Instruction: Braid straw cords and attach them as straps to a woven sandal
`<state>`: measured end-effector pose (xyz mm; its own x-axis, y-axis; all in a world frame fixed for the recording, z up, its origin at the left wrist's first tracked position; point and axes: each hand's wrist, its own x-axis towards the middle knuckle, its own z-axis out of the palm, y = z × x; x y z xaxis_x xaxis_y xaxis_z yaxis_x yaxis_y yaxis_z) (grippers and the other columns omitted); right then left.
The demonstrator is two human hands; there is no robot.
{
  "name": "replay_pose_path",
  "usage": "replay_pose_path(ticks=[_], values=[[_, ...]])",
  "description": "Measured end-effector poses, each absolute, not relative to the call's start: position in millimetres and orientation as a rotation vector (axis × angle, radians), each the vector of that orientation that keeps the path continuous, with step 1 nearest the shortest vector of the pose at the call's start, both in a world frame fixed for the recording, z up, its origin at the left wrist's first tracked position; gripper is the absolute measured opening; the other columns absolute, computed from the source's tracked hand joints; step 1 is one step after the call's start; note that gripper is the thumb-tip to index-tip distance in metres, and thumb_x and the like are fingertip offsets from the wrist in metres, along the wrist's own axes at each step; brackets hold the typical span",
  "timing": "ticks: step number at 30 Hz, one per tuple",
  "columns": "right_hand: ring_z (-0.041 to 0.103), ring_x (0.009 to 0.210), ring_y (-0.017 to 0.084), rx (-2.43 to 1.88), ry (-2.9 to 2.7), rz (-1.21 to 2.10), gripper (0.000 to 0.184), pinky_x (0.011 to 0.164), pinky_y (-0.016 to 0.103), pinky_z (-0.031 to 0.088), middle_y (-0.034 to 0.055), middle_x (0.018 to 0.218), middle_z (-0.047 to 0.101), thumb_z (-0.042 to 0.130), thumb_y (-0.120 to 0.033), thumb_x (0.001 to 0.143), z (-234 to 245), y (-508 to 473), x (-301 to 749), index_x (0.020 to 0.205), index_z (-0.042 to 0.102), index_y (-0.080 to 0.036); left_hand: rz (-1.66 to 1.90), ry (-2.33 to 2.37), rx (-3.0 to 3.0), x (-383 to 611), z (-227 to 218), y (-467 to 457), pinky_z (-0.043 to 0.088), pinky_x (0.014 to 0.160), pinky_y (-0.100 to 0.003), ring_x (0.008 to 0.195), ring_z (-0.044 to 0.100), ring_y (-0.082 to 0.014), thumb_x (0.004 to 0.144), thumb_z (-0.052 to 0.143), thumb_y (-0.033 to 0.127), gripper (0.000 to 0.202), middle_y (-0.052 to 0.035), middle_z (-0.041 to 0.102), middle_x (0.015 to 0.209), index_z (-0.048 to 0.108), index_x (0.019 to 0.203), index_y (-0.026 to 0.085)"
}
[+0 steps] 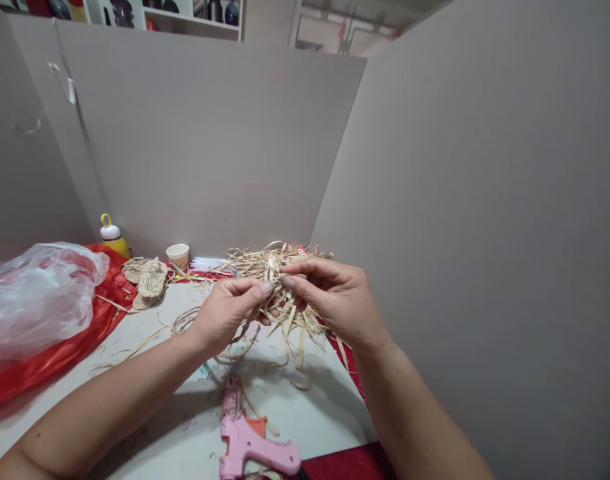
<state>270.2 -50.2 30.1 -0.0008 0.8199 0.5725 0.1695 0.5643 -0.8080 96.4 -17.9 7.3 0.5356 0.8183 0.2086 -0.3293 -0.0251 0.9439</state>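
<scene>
My left hand (228,312) and my right hand (332,293) meet above the table, both pinched on a bundle of pale straw strips (273,275) held between thumbs and fingers. Loose ends of the strips hang down below the hands (297,340). Behind them lies a heap of loose straw (265,260). A pink glue gun (245,437) lies on the white table surface (309,413) just below my hands.
Small woven straw pieces (147,277) lie at the left, beside a paper cup (177,255) and a yellow bottle (113,238). A clear plastic bag (35,293) rests on red plastic (59,353). Grey partition boards (459,200) close in the back and right.
</scene>
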Motion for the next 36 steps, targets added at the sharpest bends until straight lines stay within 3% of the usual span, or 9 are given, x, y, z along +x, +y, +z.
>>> replay_pose_path(ticks=[7, 15, 22, 25, 29, 33, 36], values=[[0.053, 0.043, 0.008, -0.903, -1.505, 0.662, 0.007, 0.042, 0.02, 0.045, -0.0042, 0.053, 0.059, 0.075, -0.025, 0.076, 30, -49, 268, 0.08, 0.074, -0.019, 0.984, 0.522, 1.329, 94, 10, -20, 0.047, 0.061, -0.022, 0.061, 0.058, -0.0088, 0.071, 0.079, 0.024, 0.015, -0.0011, 0.068, 0.069, 0.075, 0.082, 0.016], [0.052, 0.042, 0.008, -0.9, -1.466, 0.766, 0.014, 0.042, 0.021, 0.043, -0.0043, 0.051, 0.058, 0.079, -0.031, 0.072, 25, -38, 269, 0.079, 0.075, -0.02, 0.93, 0.543, 1.235, 93, 8, -16, 0.049, 0.062, -0.025, 0.064, 0.059, -0.0111, 0.071, 0.078, 0.029, 0.018, -0.0013, 0.066, 0.07, 0.073, 0.081, 0.015], [0.052, 0.042, 0.008, -0.958, -1.453, 1.148, 0.025, 0.042, 0.021, 0.046, -0.0026, 0.055, 0.062, 0.08, -0.039, 0.069, -16, -14, 238, 0.079, 0.076, -0.017, 0.834, 0.775, 1.177, 53, -25, -10, 0.046, 0.059, -0.023, 0.055, 0.056, -0.0086, 0.065, 0.082, 0.027, 0.019, -0.0009, 0.066, 0.063, 0.072, 0.072, 0.013], [0.058, 0.045, 0.01, -0.971, -1.456, 1.285, 0.035, 0.043, 0.021, 0.05, -0.0021, 0.057, 0.062, 0.074, -0.047, 0.075, -34, -1, 223, 0.09, 0.076, -0.016, 0.857, 0.861, 1.015, 38, -40, -9, 0.046, 0.057, -0.022, 0.054, 0.057, -0.0092, 0.058, 0.085, 0.028, 0.023, 0.0, 0.065, 0.059, 0.07, 0.066, 0.013], [0.064, 0.056, 0.012, -1.042, -1.387, 1.318, 0.048, 0.044, 0.021, 0.052, 0.0011, 0.076, 0.066, 0.07, -0.051, 0.078, -40, 13, 218, 0.112, 0.068, -0.018, 0.937, 0.895, 0.889, 28, -55, 1, 0.047, 0.055, -0.021, 0.054, 0.058, -0.0095, 0.052, 0.088, 0.028, 0.029, -0.0003, 0.066, 0.059, 0.07, 0.067, 0.012], [0.058, 0.055, 0.01, -1.148, -1.342, 1.155, 0.04, 0.045, 0.02, 0.049, 0.0031, 0.079, 0.069, 0.071, -0.049, 0.077, -39, 15, 220, 0.101, 0.07, -0.017, 0.957, 0.886, 0.86, 23, -68, 12, 0.048, 0.055, -0.021, 0.055, 0.059, -0.0096, 0.055, 0.087, 0.026, 0.027, -0.002, 0.066, 0.063, 0.071, 0.071, 0.011], [0.058, 0.057, 0.011, -1.226, -1.36, 1.216, 0.039, 0.045, 0.021, 0.048, 0.0029, 0.076, 0.068, 0.072, -0.051, 0.075, -45, 8, 218, 0.093, 0.072, -0.016, 0.923, 0.867, 0.835, 22, -78, 15, 0.049, 0.055, -0.021, 0.056, 0.06, -0.0101, 0.059, 0.086, 0.025, 0.025, -0.003, 0.066, 0.062, 0.07, 0.071, 0.01]])
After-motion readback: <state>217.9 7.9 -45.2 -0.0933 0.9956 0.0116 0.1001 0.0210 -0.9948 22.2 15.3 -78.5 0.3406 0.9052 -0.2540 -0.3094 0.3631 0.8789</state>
